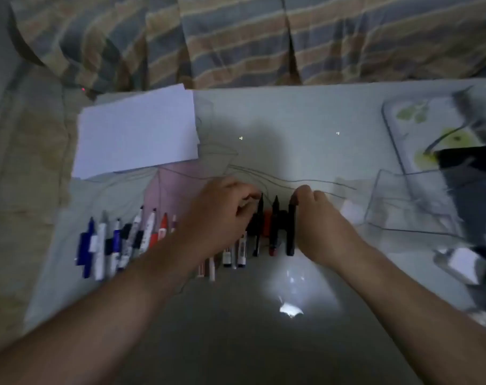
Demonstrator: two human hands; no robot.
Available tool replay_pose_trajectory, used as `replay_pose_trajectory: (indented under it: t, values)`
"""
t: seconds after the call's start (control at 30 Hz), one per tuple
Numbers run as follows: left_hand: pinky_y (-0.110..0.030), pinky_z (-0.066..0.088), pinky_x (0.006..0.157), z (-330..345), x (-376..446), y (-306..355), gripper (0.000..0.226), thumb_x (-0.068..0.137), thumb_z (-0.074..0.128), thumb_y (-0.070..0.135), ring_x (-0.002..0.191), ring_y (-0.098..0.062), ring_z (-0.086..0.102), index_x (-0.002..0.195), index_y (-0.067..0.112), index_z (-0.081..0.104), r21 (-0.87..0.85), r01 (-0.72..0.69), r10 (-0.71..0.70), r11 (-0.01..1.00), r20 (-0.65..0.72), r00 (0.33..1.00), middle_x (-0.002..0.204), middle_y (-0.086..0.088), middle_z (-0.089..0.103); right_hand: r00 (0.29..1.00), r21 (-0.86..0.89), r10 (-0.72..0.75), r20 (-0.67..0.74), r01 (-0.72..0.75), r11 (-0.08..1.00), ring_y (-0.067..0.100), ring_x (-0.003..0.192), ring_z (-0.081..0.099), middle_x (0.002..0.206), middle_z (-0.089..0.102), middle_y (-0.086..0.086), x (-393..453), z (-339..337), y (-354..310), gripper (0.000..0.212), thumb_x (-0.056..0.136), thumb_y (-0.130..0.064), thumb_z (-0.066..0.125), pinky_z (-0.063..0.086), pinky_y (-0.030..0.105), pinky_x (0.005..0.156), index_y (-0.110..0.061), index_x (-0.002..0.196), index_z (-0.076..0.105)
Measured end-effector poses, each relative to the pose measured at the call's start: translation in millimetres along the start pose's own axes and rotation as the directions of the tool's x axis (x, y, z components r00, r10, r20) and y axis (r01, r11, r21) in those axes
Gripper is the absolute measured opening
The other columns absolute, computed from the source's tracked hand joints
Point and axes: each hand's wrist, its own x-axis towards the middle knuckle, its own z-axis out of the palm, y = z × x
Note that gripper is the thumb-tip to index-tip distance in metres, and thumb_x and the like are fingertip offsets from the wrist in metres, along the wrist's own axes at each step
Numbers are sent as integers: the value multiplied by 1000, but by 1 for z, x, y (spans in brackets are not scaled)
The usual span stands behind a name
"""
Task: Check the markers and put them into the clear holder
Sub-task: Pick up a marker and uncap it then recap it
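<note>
A row of several markers in blue, white, red and black lies across the pale table. My right hand pinches the far end of a black marker at the row's right end. My left hand hovers over the row's middle with curled fingers near the tip of a thin black marker; whether it grips the marker is unclear. The clear holder stands to the right of my right hand. A white sheet of paper lies at the back left.
A clear tray with a green and yellow print sits at the far right, with dark objects over it. A white object lies at the right edge. Striped cloth hangs behind the table. Thin pen lines cross the table surface.
</note>
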Motion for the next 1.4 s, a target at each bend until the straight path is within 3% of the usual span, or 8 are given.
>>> replay_pose_trajectory:
  t: [0.23, 0.53, 0.73, 0.9, 1.03, 1.2, 1.3, 1.4]
  values:
    - [-32, 46, 74, 48, 42, 6, 18, 86, 58, 41, 84, -14, 58, 95, 36, 73, 221, -315, 310, 923, 57, 949, 85, 12, 69, 973, -138, -137, -187, 112, 984, 37, 75, 57, 88, 56, 7, 17, 41, 33, 28, 90, -34, 56, 40, 39, 58, -21, 96, 31]
    - [-36, 45, 81, 59, 38, 5, 38, 77, 52, 58, 93, -18, 50, 109, 47, 69, 375, -378, 336, 846, 174, 925, 95, 13, 59, 980, -105, -55, -191, 36, 994, 32, 76, 51, 80, 53, 6, 14, 45, 37, 35, 88, -32, 63, 37, 39, 57, -16, 100, 34]
    - [-35, 21, 76, 72, 19, 21, 23, 81, 62, 44, 102, -22, 47, 100, 33, 69, 518, -363, 308, 774, 192, 932, 89, 8, 54, 962, -60, 28, -272, -46, 997, 36, 95, 60, 91, 60, 11, 4, 49, 33, 37, 85, -25, 65, 36, 35, 63, -10, 111, 43]
    - [-36, 29, 79, 70, 12, 35, 22, 79, 68, 28, 103, -26, 52, 101, 29, 70, 550, -279, 151, 788, 267, 952, 87, 5, 63, 963, -118, 69, -260, -102, 988, 37, 99, 61, 105, 65, 20, -15, 55, 30, 35, 90, -23, 64, 35, 34, 66, -5, 113, 45]
    - [-36, 34, 91, 68, -5, 39, 32, 88, 66, 27, 114, -27, 49, 119, 31, 70, 589, -297, 241, 752, 175, 955, 110, 0, 58, 952, -79, 160, -262, -186, 979, 32, 97, 62, 104, 65, 16, -50, 45, 27, 22, 91, -22, 62, 40, 32, 65, -9, 101, 47]
    - [-31, 46, 81, 38, -60, 46, 18, 94, 59, 26, 99, -19, 60, 110, 33, 63, 148, -142, 153, 979, -63, 986, 100, 8, 67, 922, 111, 120, -368, -85, 990, 27, 89, 62, 96, 66, 8, -94, 16, 11, 21, 91, -26, 58, 49, 33, 71, -12, 105, 65]
    - [-25, 50, 70, 14, -102, 44, 15, 92, 68, 29, 85, -11, 64, 106, 33, 61, -103, -45, 31, 994, -133, 991, 92, 11, 69, 877, 216, 10, -480, 107, 970, 15, 77, 58, 82, 65, -7, -119, 16, -1, 17, 95, -30, 55, 41, 30, 67, -24, 103, 69]
    - [-11, 48, 65, -1, -129, 31, 19, 86, 77, 25, 79, 2, 67, 100, 34, 68, -328, 6, -74, 945, -195, 978, 93, 14, 71, 840, 63, -137, -525, 199, 978, 8, 80, 60, 82, 67, -13, -132, 20, -8, 23, 91, -51, 56, 50, 32, 73, -35, 99, 70]
